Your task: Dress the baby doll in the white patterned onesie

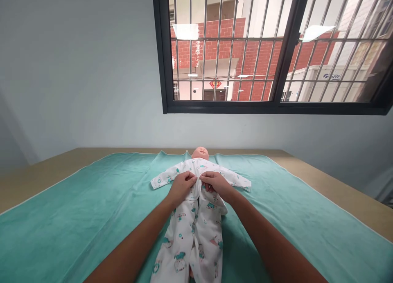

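A baby doll (200, 153) lies on its back, head toward the wall, dressed in a white printed baby top (227, 174) with both sleeves spread wide. White printed pants (181, 238) cover its legs. My left hand (183, 185) pinches the top's front edge at the chest. Close beside it, my right hand (215, 183) pinches the opposite front edge, fingers curled. The fingertips of both hands nearly meet at the middle of the chest. Below them the top's front parts in a narrow gap. Any fastener between the fingers is too small to make out.
A teal cloth (101, 201) lies under the doll, with slight folds, over a wooden table (307, 168). The table's far edge meets a pale wall (82, 70). Above is a dark-framed window (221, 107) with metal bars.
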A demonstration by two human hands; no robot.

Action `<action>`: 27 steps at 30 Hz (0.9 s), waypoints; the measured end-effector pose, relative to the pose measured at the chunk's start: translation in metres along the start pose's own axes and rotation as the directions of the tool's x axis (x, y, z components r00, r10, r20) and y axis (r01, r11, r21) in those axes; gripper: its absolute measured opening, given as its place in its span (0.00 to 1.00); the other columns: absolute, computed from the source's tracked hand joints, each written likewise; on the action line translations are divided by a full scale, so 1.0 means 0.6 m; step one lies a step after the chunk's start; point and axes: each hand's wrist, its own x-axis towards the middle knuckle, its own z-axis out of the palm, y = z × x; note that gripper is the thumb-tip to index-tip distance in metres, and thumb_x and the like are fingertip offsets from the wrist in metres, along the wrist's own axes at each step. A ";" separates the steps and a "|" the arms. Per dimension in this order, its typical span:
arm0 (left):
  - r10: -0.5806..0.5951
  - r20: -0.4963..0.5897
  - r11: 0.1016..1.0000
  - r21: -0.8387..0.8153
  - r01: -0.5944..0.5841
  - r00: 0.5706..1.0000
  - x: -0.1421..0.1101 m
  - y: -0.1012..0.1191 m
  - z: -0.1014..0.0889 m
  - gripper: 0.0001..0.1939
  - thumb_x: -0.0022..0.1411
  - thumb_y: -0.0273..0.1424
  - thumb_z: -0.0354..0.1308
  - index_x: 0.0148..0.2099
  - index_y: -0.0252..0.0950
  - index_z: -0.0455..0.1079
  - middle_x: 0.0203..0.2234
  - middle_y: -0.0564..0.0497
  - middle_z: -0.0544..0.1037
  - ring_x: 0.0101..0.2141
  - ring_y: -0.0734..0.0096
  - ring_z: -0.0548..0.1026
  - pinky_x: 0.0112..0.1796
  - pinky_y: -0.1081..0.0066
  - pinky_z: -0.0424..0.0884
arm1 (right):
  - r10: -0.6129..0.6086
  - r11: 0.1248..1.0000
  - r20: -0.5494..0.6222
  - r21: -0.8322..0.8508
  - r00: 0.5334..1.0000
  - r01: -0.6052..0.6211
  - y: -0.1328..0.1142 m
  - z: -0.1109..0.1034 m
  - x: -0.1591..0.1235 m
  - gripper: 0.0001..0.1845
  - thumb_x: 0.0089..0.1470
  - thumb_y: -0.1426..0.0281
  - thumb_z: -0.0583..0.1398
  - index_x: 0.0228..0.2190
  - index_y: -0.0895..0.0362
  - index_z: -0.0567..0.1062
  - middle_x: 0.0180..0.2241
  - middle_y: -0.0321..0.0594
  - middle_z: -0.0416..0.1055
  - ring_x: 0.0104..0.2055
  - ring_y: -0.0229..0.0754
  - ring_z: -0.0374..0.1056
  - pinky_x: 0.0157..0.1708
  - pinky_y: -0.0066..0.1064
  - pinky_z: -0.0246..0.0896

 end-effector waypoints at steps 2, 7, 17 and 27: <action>-0.034 0.016 0.999 -0.040 0.034 0.999 0.001 -0.002 -0.002 0.13 0.55 0.41 0.55 0.28 0.35 0.70 0.21 0.55 0.69 0.25 0.72 0.64 0.27 0.74 0.59 | 0.000 1.000 -0.005 -0.026 1.000 0.000 -0.002 0.001 -0.001 0.17 0.50 0.57 0.61 0.23 0.58 0.72 0.15 0.31 0.63 0.18 0.31 0.57 0.19 0.23 0.50; -0.078 0.048 0.991 -0.103 0.083 0.996 0.001 0.000 -0.007 0.15 0.55 0.42 0.56 0.27 0.35 0.69 0.19 0.56 0.66 0.22 0.75 0.60 0.24 0.75 0.55 | -0.007 0.998 -0.005 -0.056 1.000 0.007 -0.008 0.002 -0.004 0.17 0.51 0.57 0.60 0.23 0.58 0.73 0.16 0.32 0.64 0.19 0.32 0.57 0.20 0.24 0.52; -0.045 0.017 0.998 0.039 0.044 0.999 0.001 0.006 -0.009 0.13 0.55 0.40 0.56 0.25 0.36 0.68 0.19 0.56 0.69 0.23 0.73 0.64 0.25 0.74 0.59 | -0.006 0.999 -0.030 -0.039 1.000 0.005 -0.002 0.003 -0.002 0.17 0.51 0.57 0.61 0.23 0.58 0.74 0.17 0.32 0.65 0.18 0.31 0.57 0.20 0.23 0.52; 0.006 0.019 0.995 0.101 -0.008 1.000 0.000 0.001 -0.002 0.14 0.56 0.39 0.54 0.25 0.36 0.72 0.20 0.54 0.72 0.25 0.71 0.67 0.28 0.73 0.60 | 0.032 0.999 -0.026 0.006 0.999 -0.032 0.001 -0.002 0.000 0.11 0.45 0.63 0.65 0.29 0.58 0.75 0.19 0.32 0.67 0.21 0.32 0.62 0.21 0.23 0.57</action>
